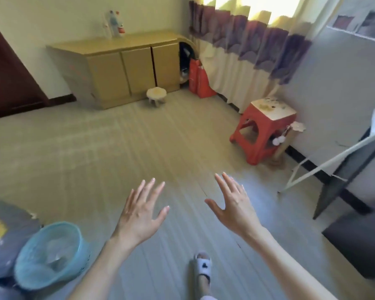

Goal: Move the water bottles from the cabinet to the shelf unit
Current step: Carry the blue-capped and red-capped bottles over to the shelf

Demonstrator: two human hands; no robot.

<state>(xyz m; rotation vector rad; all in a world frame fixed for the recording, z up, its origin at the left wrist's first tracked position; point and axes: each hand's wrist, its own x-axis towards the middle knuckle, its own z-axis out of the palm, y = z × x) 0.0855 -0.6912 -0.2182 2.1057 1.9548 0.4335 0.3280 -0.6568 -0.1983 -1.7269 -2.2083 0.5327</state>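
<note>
blurred clear water bottles (115, 23) stand upright atop the tan cabinet (126, 61).

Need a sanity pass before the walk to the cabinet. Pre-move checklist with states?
1. Left hand free: ok, fingers spread, holding nothing.
2. Right hand free: ok, open and empty.
3. Water bottles located: ok, standing on top of the cabinet by the wall; count cannot tell, blurred.
4. Floor path to the cabinet: ok, bare; small stool stands at the cabinet's base.
5. Red stool off the path: ok, over by the right wall.
6. Shelf unit ready: cannot tell.
</note>
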